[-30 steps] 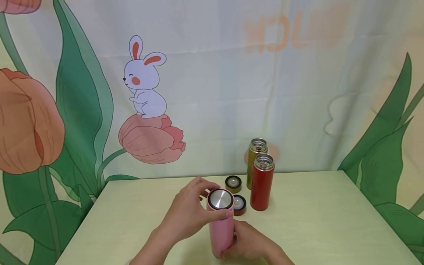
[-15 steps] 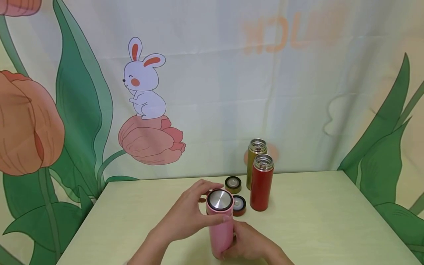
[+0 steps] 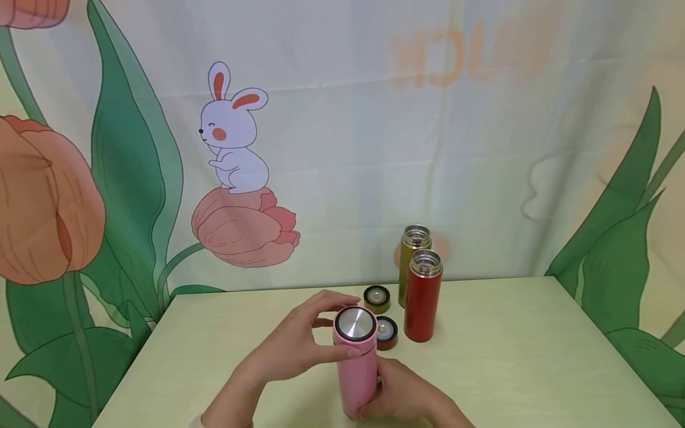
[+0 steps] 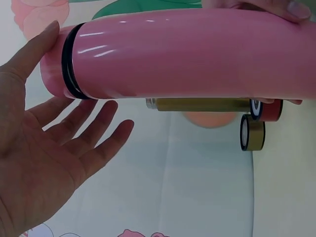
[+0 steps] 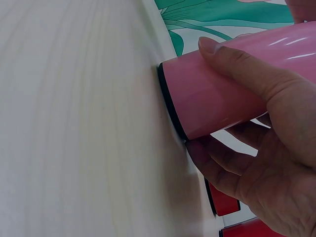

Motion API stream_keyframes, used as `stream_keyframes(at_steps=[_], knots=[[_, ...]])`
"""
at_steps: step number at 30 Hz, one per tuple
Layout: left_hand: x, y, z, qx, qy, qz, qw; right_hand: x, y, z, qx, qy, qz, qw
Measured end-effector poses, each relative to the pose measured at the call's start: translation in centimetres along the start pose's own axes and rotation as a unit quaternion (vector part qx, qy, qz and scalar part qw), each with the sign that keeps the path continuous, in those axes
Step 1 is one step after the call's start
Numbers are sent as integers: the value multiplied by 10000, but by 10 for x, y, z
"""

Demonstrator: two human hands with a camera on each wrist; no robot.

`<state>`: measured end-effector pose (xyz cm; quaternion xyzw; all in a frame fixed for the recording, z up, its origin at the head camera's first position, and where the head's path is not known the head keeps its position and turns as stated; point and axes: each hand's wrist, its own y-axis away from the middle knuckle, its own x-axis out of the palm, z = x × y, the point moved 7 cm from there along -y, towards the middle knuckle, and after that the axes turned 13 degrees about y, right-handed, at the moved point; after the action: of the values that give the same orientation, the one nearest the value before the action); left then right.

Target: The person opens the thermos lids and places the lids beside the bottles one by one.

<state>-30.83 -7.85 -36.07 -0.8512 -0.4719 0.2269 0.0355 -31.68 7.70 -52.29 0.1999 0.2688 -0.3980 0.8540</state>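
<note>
A pink thermos flask [image 3: 357,383] stands upright near the front of the table, its pink lid [image 3: 355,324] with a silver disc on top. My left hand [image 3: 294,345] holds the lid, thumb on the near side and fingers reaching round the far side. In the left wrist view a black ring [image 4: 74,61] shows between lid and body; the fingers look spread and only partly curled. Low on the body, my right hand [image 3: 398,389] grips the flask, with the thumb [image 5: 242,64] on one side and fingers round the other.
Behind the pink flask stand a red flask [image 3: 423,303] and a gold flask [image 3: 405,267], both without lids. A gold lid [image 3: 377,299] and a red lid [image 3: 387,334] lie upside down on the table [image 3: 524,351]. A printed curtain [image 3: 342,148] hangs behind the table.
My left thumb has slid leftward round the lid, and the left hand and wrist have shifted slightly left. The right hand and the flask's body stay in place.
</note>
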Motion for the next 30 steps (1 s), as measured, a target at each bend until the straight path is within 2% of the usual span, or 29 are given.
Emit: stream_keyframes(at_steps=[6, 13, 21, 30], knots=[[0, -3, 3, 105, 264, 361, 9989, -1, 1, 1, -89, 78, -60, 9999], [4, -7, 4, 71, 496, 866, 9950, 0, 0, 0, 45, 55, 25, 10000], [7, -11, 4, 98, 667, 1293, 9893, 1, -1, -4, 92, -16, 62, 9999], [4, -19, 7, -92, 838, 1676, 9822, 0, 0, -3, 158, 70, 0, 9999]])
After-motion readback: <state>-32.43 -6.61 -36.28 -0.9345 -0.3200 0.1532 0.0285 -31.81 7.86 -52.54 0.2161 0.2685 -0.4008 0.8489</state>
